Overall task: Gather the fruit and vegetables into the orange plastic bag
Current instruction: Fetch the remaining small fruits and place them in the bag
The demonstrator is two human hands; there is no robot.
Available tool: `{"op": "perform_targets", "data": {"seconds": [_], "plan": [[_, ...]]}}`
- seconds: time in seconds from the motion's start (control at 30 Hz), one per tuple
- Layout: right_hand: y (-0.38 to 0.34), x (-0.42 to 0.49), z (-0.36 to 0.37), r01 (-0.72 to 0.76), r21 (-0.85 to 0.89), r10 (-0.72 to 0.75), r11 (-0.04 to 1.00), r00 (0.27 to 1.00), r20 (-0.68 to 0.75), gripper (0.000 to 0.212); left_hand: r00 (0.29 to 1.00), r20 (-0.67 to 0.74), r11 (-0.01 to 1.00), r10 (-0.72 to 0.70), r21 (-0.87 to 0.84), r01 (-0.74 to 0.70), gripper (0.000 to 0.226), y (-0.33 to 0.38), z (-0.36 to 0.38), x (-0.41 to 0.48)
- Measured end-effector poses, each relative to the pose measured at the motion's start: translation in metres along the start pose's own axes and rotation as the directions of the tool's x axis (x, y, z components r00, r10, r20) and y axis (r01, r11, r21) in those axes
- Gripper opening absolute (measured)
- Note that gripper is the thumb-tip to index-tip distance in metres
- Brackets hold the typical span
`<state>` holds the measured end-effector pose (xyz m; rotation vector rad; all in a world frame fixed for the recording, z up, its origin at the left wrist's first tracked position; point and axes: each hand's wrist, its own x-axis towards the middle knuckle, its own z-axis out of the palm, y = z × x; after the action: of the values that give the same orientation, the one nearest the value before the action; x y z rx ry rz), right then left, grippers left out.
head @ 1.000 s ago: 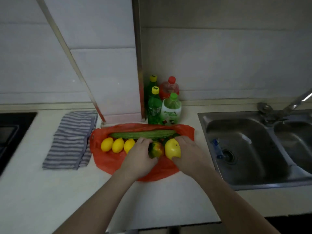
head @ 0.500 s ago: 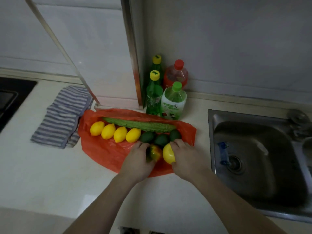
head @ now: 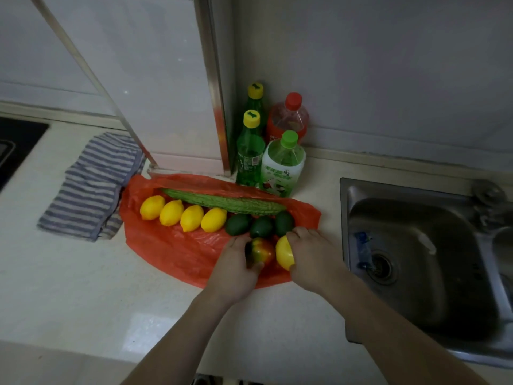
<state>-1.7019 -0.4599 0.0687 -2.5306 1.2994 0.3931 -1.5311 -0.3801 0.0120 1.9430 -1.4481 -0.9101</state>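
Observation:
The orange plastic bag (head: 177,251) lies flat on the counter with produce on top of it. A long green bitter gourd (head: 224,202) lies along its far side. In front of the gourd sit several lemons (head: 181,215) in a row and three dark green avocados (head: 261,225). My left hand (head: 236,269) grips a red and green apple (head: 262,250) at the bag's near right part. Beside it my right hand (head: 312,257) grips a yellow lemon (head: 283,252). Both fruits touch or hover just over the bag; I cannot tell which.
A striped grey cloth (head: 93,184) lies left of the bag. Several bottles (head: 273,151) stand in the corner behind the bag. A steel sink (head: 416,245) fills the right side, with a dark hob (head: 16,145) at the far left. The counter edge runs close below my forearms.
The camera has moved closer and tilted down. Both hands with the apple and the lemon have drawn slightly toward me, uncovering the avocados behind them.

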Motion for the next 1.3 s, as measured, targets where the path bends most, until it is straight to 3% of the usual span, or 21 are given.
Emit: {"op": "perform_targets", "data": {"seconds": [0.37, 1.3], "plan": [[0.004, 0.000, 0.003, -0.031, -0.014, 0.032, 0.999, 0.999, 0.022, 0.061, 0.999, 0.034, 1.000, -0.004, -0.030, 0.006, 0.055, -0.001, 0.017, -0.004], [0.003, -0.013, 0.008, -0.076, 0.073, 0.084, 0.994, 0.991, -0.104, 0.055, 0.990, 0.101, 0.977, 0.101, 0.179, -0.118, 0.069, 0.007, -0.006, 0.003]]}}
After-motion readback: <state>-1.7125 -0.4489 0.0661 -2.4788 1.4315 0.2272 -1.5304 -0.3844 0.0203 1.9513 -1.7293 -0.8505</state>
